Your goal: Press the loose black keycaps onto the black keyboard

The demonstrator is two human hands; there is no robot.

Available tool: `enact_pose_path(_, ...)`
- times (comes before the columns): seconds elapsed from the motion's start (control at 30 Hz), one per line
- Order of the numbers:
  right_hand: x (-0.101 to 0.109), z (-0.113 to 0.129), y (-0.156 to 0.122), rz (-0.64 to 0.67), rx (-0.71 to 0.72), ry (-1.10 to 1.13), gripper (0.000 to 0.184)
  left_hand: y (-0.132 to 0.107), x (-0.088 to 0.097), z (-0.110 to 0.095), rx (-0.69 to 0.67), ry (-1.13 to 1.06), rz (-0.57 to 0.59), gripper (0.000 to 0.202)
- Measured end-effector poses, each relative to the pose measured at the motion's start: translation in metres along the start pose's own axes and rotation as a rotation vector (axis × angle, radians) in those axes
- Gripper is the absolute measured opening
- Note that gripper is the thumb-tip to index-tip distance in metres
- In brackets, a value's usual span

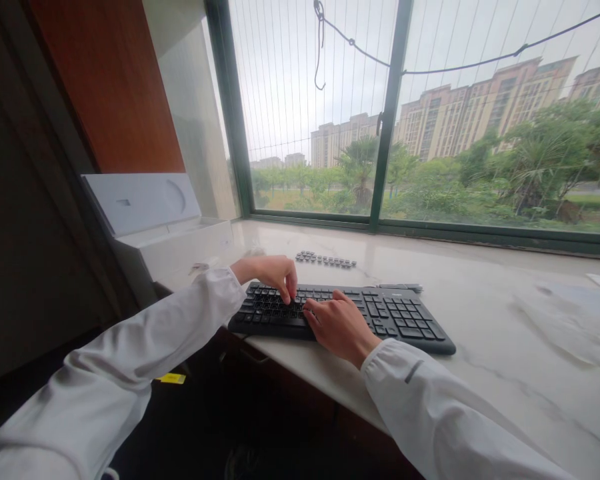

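While both your hands sit on the black keyboard, it lies flat on the pale marble tabletop, near the front edge and angled a little, its right end closer to you. Your left hand reaches in from the left — fingers curled downward, tips pressing on keys in the upper left block, gripping nothing. Your right hand rests palm down over the middle of the keyboard, fingers stretched toward the left and lying on the keys, loosely bent, also gripping nothing. Both arms wear white sleeves.

Behind the keyboard, well apart from it, a short row of loose dark keycaps lies on the tabletop toward the window. Just beside the keyboard's far right corner lies a thin dark stick-like thing — too small to tell what. At the left end of the tabletop stands an open white box, lid tipped up against the wall. A crumpled clear plastic sheet lies far right. Beyond the window: trees and apartment blocks. A yellow tag shows below the tabletop edge.
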State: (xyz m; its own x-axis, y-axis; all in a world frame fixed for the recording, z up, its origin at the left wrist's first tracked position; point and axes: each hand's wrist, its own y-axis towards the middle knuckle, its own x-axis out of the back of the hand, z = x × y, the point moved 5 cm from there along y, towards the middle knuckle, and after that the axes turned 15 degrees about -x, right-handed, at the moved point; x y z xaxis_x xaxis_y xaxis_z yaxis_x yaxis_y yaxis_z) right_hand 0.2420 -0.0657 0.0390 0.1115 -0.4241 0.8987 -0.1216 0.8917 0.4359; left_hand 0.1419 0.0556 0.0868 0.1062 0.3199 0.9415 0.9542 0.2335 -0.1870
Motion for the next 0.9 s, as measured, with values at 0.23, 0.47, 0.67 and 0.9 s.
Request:
enact_pose_path(0.23, -0.0007, -0.0009, 0.0002, 0.042, -0.025, 0.002, 0.031, -0.0042, 0.0012, -0.0054, 0.035, 0.041, -0.023, 0.027)
enact_pose_path(0.47, -0.0005, -0.0004, 0.0005, 0.042, -0.021, 0.005, 0.032, -0.0061, 0.0002, -0.0064, 0.089, 0.076, -0.019, 0.023)
enact_pose_path(0.67, -0.0001, 0.0005, -0.0007, 0.019, -0.007, 0.005, 0.029, -0.0077, 0.0002, -0.0042, 0.100, 0.039, -0.009, 0.030)
enact_pose_path(0.9, 0.0011, 0.0012, 0.0001, 0.000, -0.001, 0.001, 0.028, -0.0084, -0.0006, -0.0043, 0.050, 0.014, -0.018, 0.025)
